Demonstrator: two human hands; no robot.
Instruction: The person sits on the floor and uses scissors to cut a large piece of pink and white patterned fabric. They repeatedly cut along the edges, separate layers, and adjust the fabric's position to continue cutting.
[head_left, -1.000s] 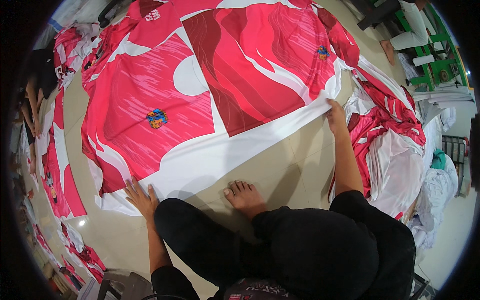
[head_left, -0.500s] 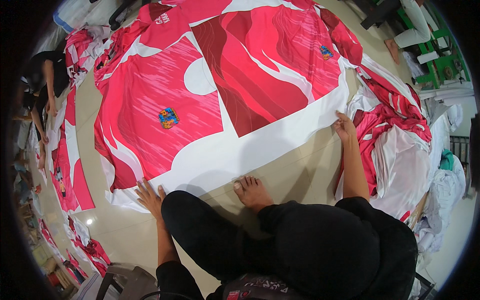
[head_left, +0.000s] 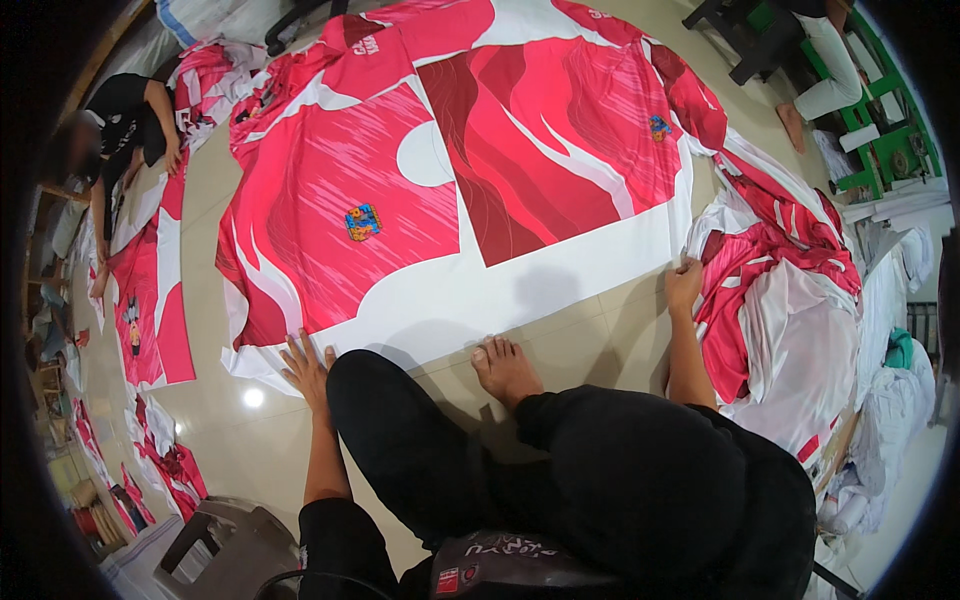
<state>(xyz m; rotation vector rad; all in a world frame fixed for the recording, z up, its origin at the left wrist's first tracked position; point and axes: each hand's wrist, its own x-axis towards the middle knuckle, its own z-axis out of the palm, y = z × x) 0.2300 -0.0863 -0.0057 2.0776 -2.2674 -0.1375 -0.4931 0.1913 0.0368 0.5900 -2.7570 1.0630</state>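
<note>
A wide printed fabric sheet [head_left: 540, 150] in pink, maroon and white lies spread on the floor before me, with blue-and-yellow emblems on it. My left hand [head_left: 310, 370] rests with fingers spread on the white lower edge at the sheet's left. My right hand [head_left: 684, 282] has its fingers closed on the white lower-right corner of the sheet. My bare foot [head_left: 505, 370] is on the tiles just below the white border, between my hands.
A person [head_left: 130, 120] in black bends over fabric pieces [head_left: 160, 320] at left. Another person's leg [head_left: 830, 75] stands by a green metal frame [head_left: 890, 160] at upper right. Crumpled fabric piles [head_left: 770, 340] lie right of me; a grey plastic chair [head_left: 220, 550] is at lower left.
My right hand has come down toward me with the sheet's right corner, and the white border there looks wider and flatter. The view has shifted slightly; the person at left shows more fully.
</note>
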